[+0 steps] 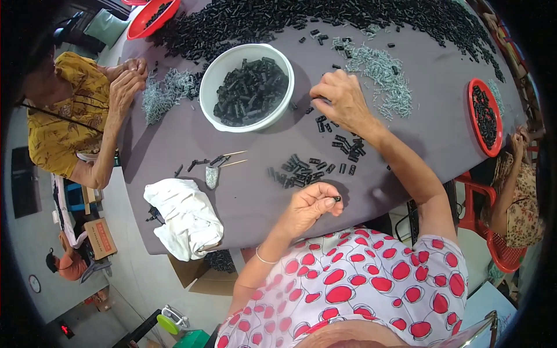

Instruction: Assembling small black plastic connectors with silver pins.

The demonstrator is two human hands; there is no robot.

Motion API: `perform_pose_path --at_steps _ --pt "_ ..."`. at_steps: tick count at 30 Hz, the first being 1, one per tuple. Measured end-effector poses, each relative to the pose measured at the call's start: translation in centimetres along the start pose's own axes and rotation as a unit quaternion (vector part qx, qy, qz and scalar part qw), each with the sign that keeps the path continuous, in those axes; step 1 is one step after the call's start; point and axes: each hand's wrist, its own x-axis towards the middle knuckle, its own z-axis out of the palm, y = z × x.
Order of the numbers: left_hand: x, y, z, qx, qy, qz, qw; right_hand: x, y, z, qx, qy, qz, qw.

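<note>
My left hand [310, 206], near the table's front edge, pinches a small black plastic piece [337, 198] between thumb and finger. Farther off, my right hand [343, 100] hovers over the table just right of a white bowl [207, 110]; its fingers are curled together, and what they hold, if anything, cannot be made out. Many black plastic pieces [246, 87] fill that bowl. Beyond my left hand lies a loose group of black pieces [299, 169]. A second small group [348, 146] sits below my right wrist. Small silvery metal parts [386, 78] are heaped beyond my right hand.
A large pile of black pieces [243, 20] spreads along the far side. Red basins [473, 119] stand at the right and far left. On the left lie a crumpled white cloth [184, 214], a small grey thimble-like thing [212, 177] and thin sticks [235, 163]. Other people sit on both sides.
</note>
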Motion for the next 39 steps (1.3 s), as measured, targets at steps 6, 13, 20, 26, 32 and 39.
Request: perform_pose_path --at_steps 6,13,20,26,32,39 --pt "0.4 0.2 -0.3 0.016 0.006 -0.019 1.0 0.5 -0.1 -0.7 0.083 0.057 -0.039 0.994" --pt "0.6 0.7 -0.5 0.041 0.016 -0.001 0.999 -3.1 0.2 -6.6 0.318 -0.053 0.174 0.931" --pt "0.3 0.5 0.2 0.047 0.041 0.0 0.998 -8.5 -1.9 -10.1 0.151 -0.102 0.084 0.98" --pt "0.3 0.4 0.4 0.058 0.034 0.007 0.998 -10.8 -2.5 -9.8 -0.049 -0.197 -0.039 0.978" --pt "0.4 0.4 0.3 0.061 0.04 0.021 0.997 -12.3 -1.2 -8.9 0.03 -0.111 -0.012 0.993" --pt "0.3 0.4 0.5 0.083 0.049 0.033 0.995 -13.2 -1.0 -8.5 0.05 -0.074 -0.006 0.996"
